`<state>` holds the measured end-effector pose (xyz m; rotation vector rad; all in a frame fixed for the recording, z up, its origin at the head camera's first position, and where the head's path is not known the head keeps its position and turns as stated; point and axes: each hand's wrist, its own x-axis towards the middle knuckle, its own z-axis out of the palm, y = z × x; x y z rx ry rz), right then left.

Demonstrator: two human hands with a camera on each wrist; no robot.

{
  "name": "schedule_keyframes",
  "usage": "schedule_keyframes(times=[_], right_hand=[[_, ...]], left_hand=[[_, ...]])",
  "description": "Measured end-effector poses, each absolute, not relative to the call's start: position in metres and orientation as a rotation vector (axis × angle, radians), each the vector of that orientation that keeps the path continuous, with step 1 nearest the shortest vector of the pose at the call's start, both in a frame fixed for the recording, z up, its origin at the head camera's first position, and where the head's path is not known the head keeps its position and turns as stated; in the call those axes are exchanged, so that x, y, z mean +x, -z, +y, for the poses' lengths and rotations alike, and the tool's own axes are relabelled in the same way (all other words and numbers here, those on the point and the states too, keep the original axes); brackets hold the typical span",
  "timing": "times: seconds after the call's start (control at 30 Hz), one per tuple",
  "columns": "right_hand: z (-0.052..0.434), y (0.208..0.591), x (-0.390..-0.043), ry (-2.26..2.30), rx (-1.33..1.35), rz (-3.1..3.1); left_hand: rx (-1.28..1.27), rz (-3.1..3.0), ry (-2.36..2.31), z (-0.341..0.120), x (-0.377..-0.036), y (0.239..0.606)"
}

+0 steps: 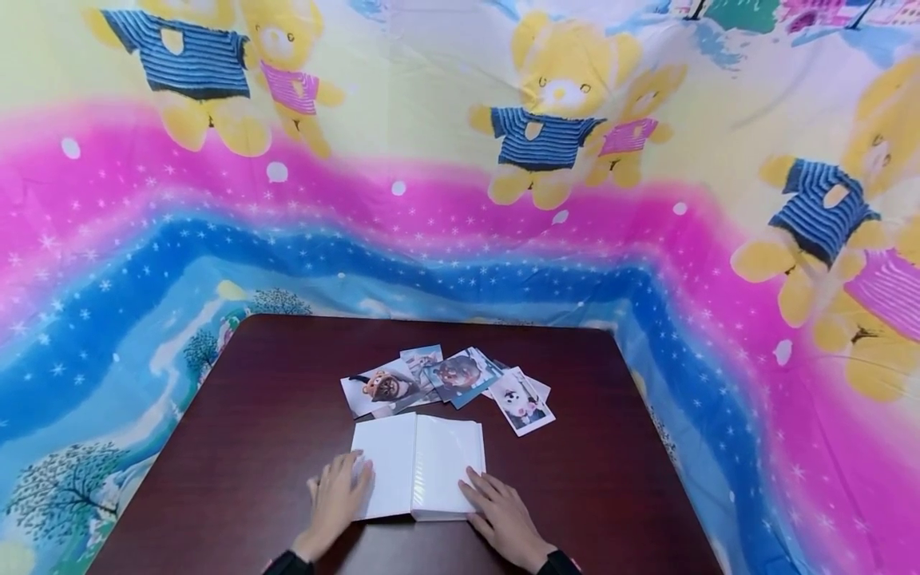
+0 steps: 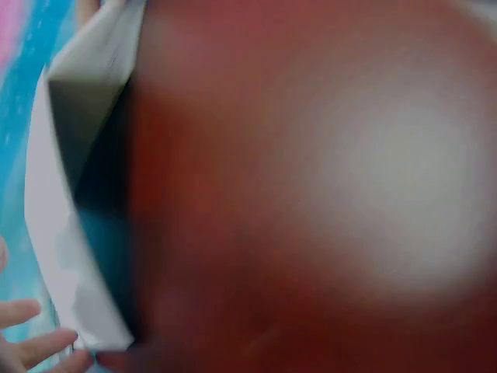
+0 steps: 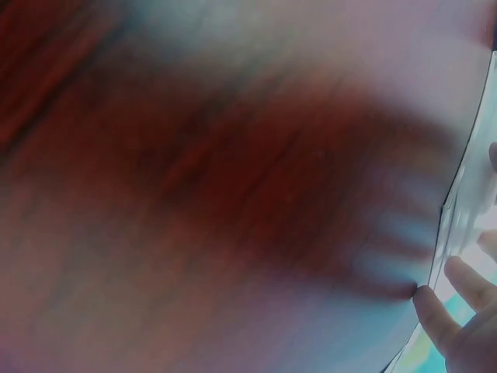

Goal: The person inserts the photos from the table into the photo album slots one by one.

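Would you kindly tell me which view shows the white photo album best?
The head view: the whole open white album lies on the table, both hands resting on it. The left wrist view shows only a blurred edge, the right wrist view a thin sliver by the fingertips.

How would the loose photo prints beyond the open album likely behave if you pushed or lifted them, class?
The photo prints look thin and glossy, so they would probably slide easily on the smooth dark table. They overlap, so pushing one would likely drag its neighbours. Lying flat, each may be awkward to lift by an edge.
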<state>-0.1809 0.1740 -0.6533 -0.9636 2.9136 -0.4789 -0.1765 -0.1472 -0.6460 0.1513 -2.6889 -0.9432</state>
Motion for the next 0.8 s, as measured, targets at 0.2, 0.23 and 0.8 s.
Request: schedule_keyframes(times=[0.2, 0.23, 0.8], right_hand=[[0.173, 0.654, -0.182, 0.44, -0.949, 2.903], [0.173, 0.654, -0.182, 0.438, -0.948, 2.904], [0.172, 0.656, -0.18, 0.462, -0.954, 2.918]], left_hand=[[0.258, -2.568, 1.126, -0.177, -0.24, 0.642], [0.288, -2.559, 1.137, -0.18, -0.248, 0.642], [0.927, -2.606, 1.002, -0.154, -0.31, 0.638]])
